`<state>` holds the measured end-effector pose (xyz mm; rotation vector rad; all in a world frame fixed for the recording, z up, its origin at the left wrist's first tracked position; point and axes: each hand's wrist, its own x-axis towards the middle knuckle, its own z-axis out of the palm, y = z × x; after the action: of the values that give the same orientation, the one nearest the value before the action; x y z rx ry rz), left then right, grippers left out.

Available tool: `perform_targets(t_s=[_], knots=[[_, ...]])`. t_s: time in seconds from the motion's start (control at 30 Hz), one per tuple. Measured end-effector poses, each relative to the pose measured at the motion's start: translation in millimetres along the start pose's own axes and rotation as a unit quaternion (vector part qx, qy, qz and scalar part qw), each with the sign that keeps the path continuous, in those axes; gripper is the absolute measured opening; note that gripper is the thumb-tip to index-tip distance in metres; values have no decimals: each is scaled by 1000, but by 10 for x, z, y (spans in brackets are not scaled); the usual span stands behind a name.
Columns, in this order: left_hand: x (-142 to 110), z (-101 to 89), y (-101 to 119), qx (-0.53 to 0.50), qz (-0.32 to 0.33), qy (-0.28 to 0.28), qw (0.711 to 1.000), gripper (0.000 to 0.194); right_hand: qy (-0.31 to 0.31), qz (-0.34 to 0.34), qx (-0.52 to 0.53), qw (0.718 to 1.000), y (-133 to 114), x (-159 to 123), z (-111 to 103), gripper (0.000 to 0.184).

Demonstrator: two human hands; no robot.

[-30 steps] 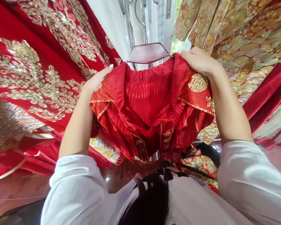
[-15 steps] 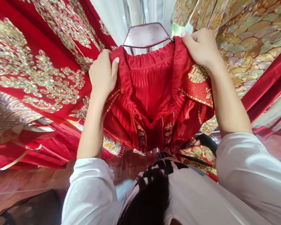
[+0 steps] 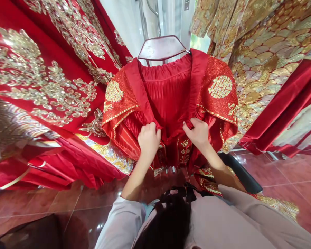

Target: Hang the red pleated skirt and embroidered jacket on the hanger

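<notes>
A red dress (image 3: 168, 86) with pleated fabric and gold-embroidered shoulder flaps hangs in front of me on a hanger (image 3: 162, 48). My left hand (image 3: 149, 140) is closed on the left edge of its V-shaped neckline, near the chest. On the opposite edge, at about the same height, my right hand (image 3: 197, 133) pinches the cloth between thumb and fingers. Gold round emblems mark both shoulder flaps, and gold beading trims their borders. Below my hands, the front of the dress carries gold embroidered bands; its lower part is mostly hidden.
Left hangs a red gown (image 3: 75, 86) covered in gold beadwork. A gold scale-patterned garment (image 3: 264, 58) hangs at right, beside red velvet cloth (image 3: 282, 100). A black object (image 3: 245, 174) stands low at right on the reddish tiled floor (image 3: 295, 173). A dark item (image 3: 28, 233) lies bottom left.
Both hands have left the shoulders and moved down and inward to the neckline edges, gripping there. The shoulder flaps are now uncovered, and the dress and hanger appear slightly lower in view.
</notes>
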<state>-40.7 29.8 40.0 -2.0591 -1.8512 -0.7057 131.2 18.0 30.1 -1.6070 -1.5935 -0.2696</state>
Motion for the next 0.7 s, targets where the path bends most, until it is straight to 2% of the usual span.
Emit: perform_targets(t_s=[0.07, 0.13, 0.2, 0.27, 0.33, 0.4, 0.47, 0.5, 0.6, 0.7], knots=[[-76, 32, 99, -39, 17, 33, 999, 11, 0, -53, 57, 997, -140, 10, -14, 29], [-158, 35, 168, -93, 13, 67, 993, 14, -15, -83, 71, 994, -257, 15, -12, 26], [-253, 57, 186, -151, -9, 81, 985, 18, -47, -74, 59, 994, -289, 14, 27, 22], [-383, 144, 161, -203, -37, 71, 976, 24, -68, -44, 63, 995, -234, 3, 83, 21], [-540, 314, 124, -233, -82, 24, 969, 29, -61, -19, 93, 994, -140, -19, 120, 24], [-671, 553, 109, -238, -146, -56, 958, 25, -45, -6, 134, 990, -67, -50, 125, 27], [-720, 817, 130, -235, -196, -126, 944, 12, -35, 0, 159, 987, -41, -78, 106, 29], [-707, 945, 152, -234, -206, -147, 939, 17, -32, 3, 165, 986, -43, -86, 93, 30], [-579, 1263, 238, -235, -191, -171, 938, 37, -31, 12, 159, 987, -68, -82, 58, 30], [-494, 1469, 297, -238, -165, -190, 938, 27, -15, 22, 130, 991, -71, -106, 41, 28]])
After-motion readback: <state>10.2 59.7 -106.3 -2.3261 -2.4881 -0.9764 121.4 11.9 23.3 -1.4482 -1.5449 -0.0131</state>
